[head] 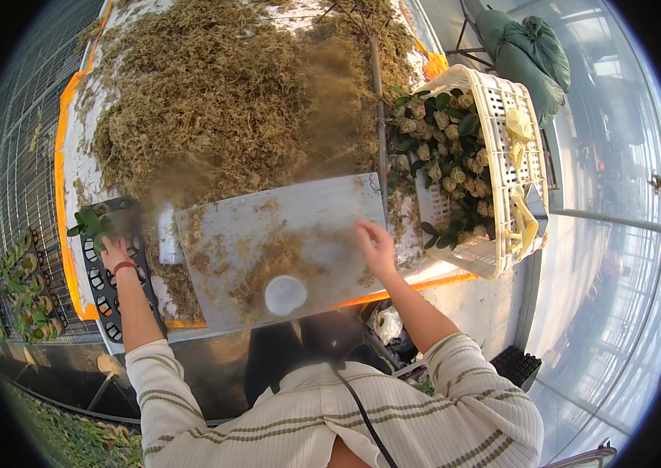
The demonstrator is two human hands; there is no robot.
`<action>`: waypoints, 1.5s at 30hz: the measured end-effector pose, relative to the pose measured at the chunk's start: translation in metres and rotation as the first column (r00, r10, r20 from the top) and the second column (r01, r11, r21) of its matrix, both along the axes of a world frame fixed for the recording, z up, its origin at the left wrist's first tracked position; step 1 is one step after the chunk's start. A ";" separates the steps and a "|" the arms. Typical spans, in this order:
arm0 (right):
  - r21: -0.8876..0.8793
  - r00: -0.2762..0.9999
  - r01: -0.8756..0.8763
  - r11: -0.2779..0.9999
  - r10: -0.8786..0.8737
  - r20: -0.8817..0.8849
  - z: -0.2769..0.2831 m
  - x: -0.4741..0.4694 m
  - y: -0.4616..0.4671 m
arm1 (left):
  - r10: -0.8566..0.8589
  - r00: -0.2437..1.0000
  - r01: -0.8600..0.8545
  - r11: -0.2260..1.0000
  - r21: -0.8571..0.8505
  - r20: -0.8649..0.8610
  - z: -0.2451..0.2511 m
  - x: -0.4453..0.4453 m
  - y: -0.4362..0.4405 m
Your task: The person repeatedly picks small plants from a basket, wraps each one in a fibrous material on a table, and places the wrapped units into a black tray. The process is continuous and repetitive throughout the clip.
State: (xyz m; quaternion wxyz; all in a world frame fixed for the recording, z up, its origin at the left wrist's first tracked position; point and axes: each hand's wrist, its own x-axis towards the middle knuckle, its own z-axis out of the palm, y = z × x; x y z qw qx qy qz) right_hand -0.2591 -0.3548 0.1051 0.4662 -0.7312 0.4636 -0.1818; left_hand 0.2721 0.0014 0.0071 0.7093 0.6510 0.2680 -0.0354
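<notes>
My left hand (116, 255), with a red band at the wrist, is at the left over a black plastic cell tray (96, 279). Its fingers are around the lower part of a green-leaved young plant (89, 222); the plant's base is hidden. Several tray cells nearer me show pale openings. My right hand (376, 248) hovers near the right end of a grey board (330, 213), fingers loosely curled and apart, holding nothing. Loose moss (275, 257) is scattered on the board. A round white disc or lid (285, 295) lies near its front edge.
A large heap of dry moss (208, 99) covers the table behind the board. At the right, a tipped cream plastic crate (485, 82) holds several moss-wrapped plants (444, 158); yellowish gloves (519, 131) and a phone (536, 210) are on its side. A white cylinder (170, 234) lies beside the tray.
</notes>
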 end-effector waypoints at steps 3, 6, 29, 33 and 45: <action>-0.160 0.900 0.412 0.897 -0.428 -0.080 -0.042 -0.021 -0.106 | -0.099 0.981 0.137 0.964 0.227 -0.169 -0.048 0.052 0.016; -0.265 0.865 0.288 0.920 -0.369 -0.341 -0.080 -0.027 -0.193 | -0.376 0.882 0.471 0.747 0.469 -0.286 -0.058 0.071 0.020; -0.048 0.906 -0.422 0.905 0.420 -0.046 -0.014 0.245 -0.056 | -0.935 0.353 0.929 0.356 0.103 0.046 0.106 -0.207 -0.187; 0.339 0.479 -0.600 0.725 0.665 -0.573 -0.045 0.261 -0.074 | -0.811 0.491 0.868 0.427 -0.253 0.318 0.097 -0.209 -0.170; 0.328 0.944 -0.270 0.905 0.181 0.277 0.021 0.182 -0.049 | -0.712 0.645 0.570 0.689 -0.447 -0.276 0.108 -0.216 -0.177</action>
